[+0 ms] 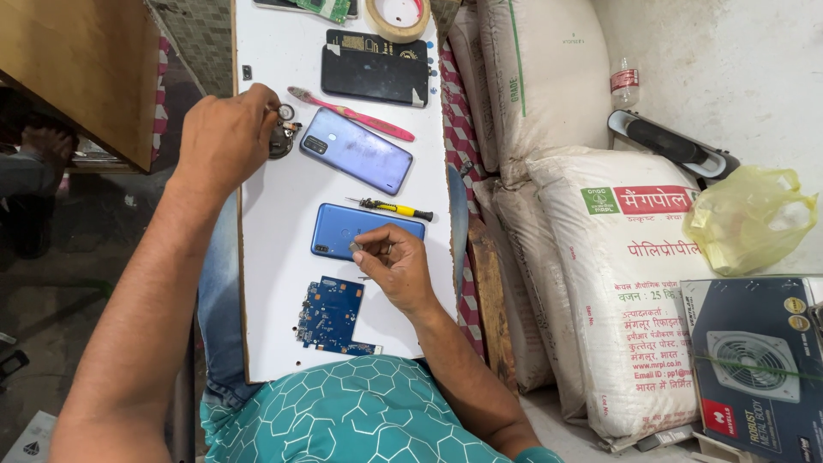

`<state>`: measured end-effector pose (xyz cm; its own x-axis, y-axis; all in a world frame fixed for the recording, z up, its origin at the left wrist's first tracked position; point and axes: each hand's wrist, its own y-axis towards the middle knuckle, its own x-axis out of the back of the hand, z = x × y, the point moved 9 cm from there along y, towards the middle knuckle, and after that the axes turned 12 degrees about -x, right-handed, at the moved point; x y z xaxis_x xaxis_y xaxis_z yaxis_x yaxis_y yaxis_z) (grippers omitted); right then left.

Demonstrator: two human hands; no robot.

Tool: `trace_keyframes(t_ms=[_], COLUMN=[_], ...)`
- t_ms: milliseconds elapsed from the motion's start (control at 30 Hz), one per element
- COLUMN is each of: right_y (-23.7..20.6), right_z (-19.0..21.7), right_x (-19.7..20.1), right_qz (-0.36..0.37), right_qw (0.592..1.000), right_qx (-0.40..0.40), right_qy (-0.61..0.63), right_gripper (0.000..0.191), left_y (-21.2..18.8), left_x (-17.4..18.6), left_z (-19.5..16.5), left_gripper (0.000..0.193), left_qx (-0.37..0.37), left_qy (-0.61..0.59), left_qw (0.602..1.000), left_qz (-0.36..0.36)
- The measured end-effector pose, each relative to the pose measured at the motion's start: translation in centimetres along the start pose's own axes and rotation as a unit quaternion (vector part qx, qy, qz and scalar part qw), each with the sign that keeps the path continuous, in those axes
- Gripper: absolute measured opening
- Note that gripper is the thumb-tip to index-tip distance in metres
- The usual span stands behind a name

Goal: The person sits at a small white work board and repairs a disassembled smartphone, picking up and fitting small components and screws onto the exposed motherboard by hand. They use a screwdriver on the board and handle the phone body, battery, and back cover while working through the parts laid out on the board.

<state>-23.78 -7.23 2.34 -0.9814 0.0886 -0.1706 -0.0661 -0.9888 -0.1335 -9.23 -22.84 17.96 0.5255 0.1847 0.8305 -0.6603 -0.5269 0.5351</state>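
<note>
A small grey part is pinched between thumb and forefinger of the right hand, the remaining fingers being curled loosely inward. The part is held at the fingertips, directly over the near edge of a blue phone body, which lies flat on the white board just beyond and to the left of that hand. A blue circuit board is seen lying flat on the board just left of the right wrist and nearer the body, apart from the hand. A yellow-handled screwdriver is laid just beyond the right hand, between the blue phone body and a lilac phone back cover further out. The left hand is stretched to the far left edge of the board, its fingers closed together around a small dark round object; how much of that object is gripped cannot be told, as the fingers cover it. The lilac cover lies just to the right of the left hand, not touching it. A pink toothbrush is placed beyond that cover, and a black phone panel and a roll of tape are found further still from both hands. White sacks are stacked to the right of the right arm.
</note>
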Motion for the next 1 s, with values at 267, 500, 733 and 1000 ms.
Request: trace_keyframes(t_ms=[267,500,733,1000], right_y=[0.1,0.0,-0.2,-0.7], right_z=[-0.5,-0.6,-0.9,-0.9], right_x=[0.3,0.1,-0.3,-0.8], right_qz=[-0.004,0.003,0.009,0.012], right_qw=[1.000,1.000,0.998,0.999], right_qx=[0.000,0.007,0.010,0.041], right_qy=[-0.003,0.005,0.054,0.015], right_gripper=[0.017,0.015,0.010,0.011], left_y=[-2.2,-9.1,-13.4,-14.0], left_x=[1.1,-0.6,-1.7,-4.5], left_z=[2.2,-2.7,-6.3,-7.9], left_gripper=[0.009,0.016,0.024,0.026], left_qx=[0.078,0.093,0.108,0.133], left_qy=[-0.192,-0.286,-0.334,-0.418], left_qw=[0.970,0.938,0.915,0.883], left_qz=[-0.127,-0.173,-0.201,-0.168])
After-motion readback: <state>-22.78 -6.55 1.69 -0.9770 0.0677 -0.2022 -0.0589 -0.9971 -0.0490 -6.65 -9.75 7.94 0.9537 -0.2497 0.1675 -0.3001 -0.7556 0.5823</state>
